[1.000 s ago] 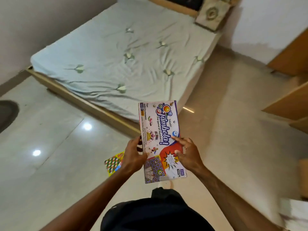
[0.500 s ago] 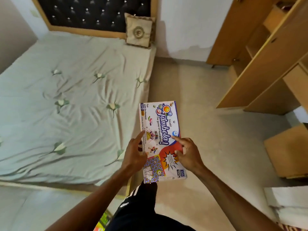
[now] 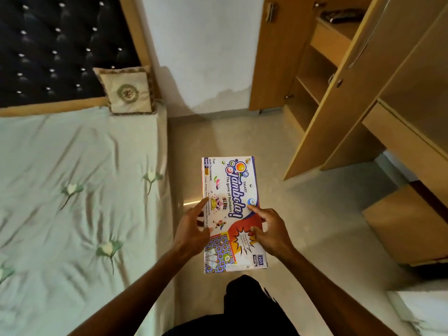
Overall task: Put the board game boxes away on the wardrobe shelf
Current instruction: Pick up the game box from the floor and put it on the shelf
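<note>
Soft, dim indoor light, a bright glint on the floor beside the bed, shadowed wall near the wardrobe, motion blur towards the edges, wide-angle bending of straight lines, box print sharp.

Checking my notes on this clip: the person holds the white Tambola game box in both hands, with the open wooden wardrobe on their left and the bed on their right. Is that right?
Not quite: the head view shows the open wooden wardrobe on their right and the bed on their left. Both hands, left and right, do hold the white Tambola game box.

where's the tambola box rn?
Head view, low centre: the Tambola box is held over the floor between the left hand and right hand, bed left, open wardrobe right.
</note>
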### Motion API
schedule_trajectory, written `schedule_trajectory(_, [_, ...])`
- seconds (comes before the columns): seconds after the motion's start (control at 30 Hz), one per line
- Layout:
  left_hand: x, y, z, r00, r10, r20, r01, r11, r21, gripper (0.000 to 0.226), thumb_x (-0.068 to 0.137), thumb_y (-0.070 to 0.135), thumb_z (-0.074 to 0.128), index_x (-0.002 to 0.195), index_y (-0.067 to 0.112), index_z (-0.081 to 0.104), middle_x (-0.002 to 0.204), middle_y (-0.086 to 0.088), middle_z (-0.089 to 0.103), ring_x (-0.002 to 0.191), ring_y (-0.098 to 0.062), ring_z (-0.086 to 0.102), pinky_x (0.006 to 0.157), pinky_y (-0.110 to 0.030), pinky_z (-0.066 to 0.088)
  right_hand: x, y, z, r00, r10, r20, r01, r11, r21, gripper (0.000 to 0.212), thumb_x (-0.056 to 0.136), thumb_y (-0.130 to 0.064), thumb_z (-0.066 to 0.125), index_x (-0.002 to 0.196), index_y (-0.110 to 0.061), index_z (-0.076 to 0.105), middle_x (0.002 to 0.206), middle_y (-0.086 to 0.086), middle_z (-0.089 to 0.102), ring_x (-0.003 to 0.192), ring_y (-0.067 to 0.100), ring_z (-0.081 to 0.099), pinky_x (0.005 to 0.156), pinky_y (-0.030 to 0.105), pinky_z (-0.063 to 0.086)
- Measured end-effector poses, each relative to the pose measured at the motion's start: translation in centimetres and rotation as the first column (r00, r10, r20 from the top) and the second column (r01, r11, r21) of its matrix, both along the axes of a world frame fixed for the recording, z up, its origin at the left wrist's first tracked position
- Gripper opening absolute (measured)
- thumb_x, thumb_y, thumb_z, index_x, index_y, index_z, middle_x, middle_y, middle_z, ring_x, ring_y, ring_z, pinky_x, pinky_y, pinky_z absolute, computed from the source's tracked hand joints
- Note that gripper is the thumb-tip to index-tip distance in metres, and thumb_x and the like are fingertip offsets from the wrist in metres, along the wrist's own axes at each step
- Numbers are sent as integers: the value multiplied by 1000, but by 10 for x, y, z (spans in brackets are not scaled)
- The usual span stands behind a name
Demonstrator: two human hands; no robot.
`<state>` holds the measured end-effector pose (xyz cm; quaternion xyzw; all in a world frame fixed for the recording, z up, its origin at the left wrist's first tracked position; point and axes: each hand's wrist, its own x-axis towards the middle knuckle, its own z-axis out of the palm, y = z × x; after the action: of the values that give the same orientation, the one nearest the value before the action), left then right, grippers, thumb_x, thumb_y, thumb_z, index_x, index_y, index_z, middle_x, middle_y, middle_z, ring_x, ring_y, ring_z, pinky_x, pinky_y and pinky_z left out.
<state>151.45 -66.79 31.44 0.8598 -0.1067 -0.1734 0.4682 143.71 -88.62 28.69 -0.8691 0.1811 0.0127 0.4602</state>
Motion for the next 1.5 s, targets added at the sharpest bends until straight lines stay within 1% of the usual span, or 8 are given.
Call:
schedule_trajectory(0.17, [124, -77, -11, 999, -33, 39, 32, 999, 15, 76, 76, 0, 70, 143, 24, 45, 113, -5, 65, 78, -5, 63, 60, -10, 50, 116, -74, -13, 999, -47, 24, 48, 999, -14, 64, 82, -4, 66, 138, -30, 52, 112, 3, 54, 103, 14, 58, 95, 30, 52])
schedule_trajectory(0.33, [232, -152, -11, 1000, -27, 5, 26, 999, 21, 79, 76, 5, 73, 146, 25, 42, 118, -12, 64, 87, -16, 66, 67, -23, 55, 226, -150, -12, 999, -47, -11, 47, 999, 21, 63, 85, -4, 62, 139, -32, 50, 112, 2, 51, 105, 14, 59, 93, 30, 55])
schedule_trajectory(0.5, [338, -224, -5, 1000, 3, -9, -3, 1000, 16, 80, 79, 5, 73, 148, 25, 38, 124, -8, 59, 91, -16, 64, 63, -18, 55, 341, -226, -2, 999, -29, -31, 29, 1000, -12, 62, 86, -7, 63, 139, -35, 49, 114, 1, 51, 104, 14, 59, 92, 30, 55])
schedule_trajectory(0.63, [425, -277, -3, 1000, 23, -7, -22, 1000, 14, 77, 81, 7, 72, 148, 23, 38, 125, -11, 56, 99, -20, 61, 79, -44, 60, 433, -277, 0, 1000, -22, -16, 21, 999, -32, 62, 85, -6, 64, 139, -35, 50, 114, 1, 51, 101, 12, 59, 91, 27, 55])
schedule_trajectory(0.83, [585, -359, -15, 999, -45, 16, 44, 998, 49, 74, 83, 6, 68, 148, 24, 37, 128, -9, 56, 100, -18, 60, 67, -22, 55, 577, -350, -9, 994, -107, 22, 108, 993, -41, 63, 84, -5, 64, 139, -34, 50, 115, 2, 51, 104, 15, 60, 92, 32, 56])
schedule_trajectory(1.3, [893, -623, 27, 909, -417, 16, 417, 908, 34, 72, 83, 6, 70, 146, 25, 40, 127, -9, 57, 97, -19, 61, 72, -33, 59, 814, -562, 16, 870, -490, 42, 489, 871, 33, 59, 89, -3, 60, 139, -31, 50, 123, 3, 50, 114, 20, 58, 87, 42, 60])
schedule_trajectory(1.37, [915, -667, 33, 892, -452, 2, 452, 892, -3, 69, 84, 3, 67, 145, 23, 42, 124, -8, 59, 95, -20, 61, 75, -33, 57, 832, -599, 11, 848, -529, 35, 529, 849, 18, 61, 88, -2, 59, 138, -36, 49, 123, 2, 51, 114, 19, 58, 88, 41, 59])
schedule_trajectory(1.5, [949, -759, 41, 870, -493, -1, 491, 866, -88, 59, 85, -7, 62, 123, 33, 43, 93, 15, 57, 80, -2, 54, 60, -12, 47, 872, -681, 17, 821, -567, 70, 567, 824, 23, 63, 89, -1, 57, 138, -39, 48, 128, -1, 53, 117, 15, 57, 90, 38, 58])
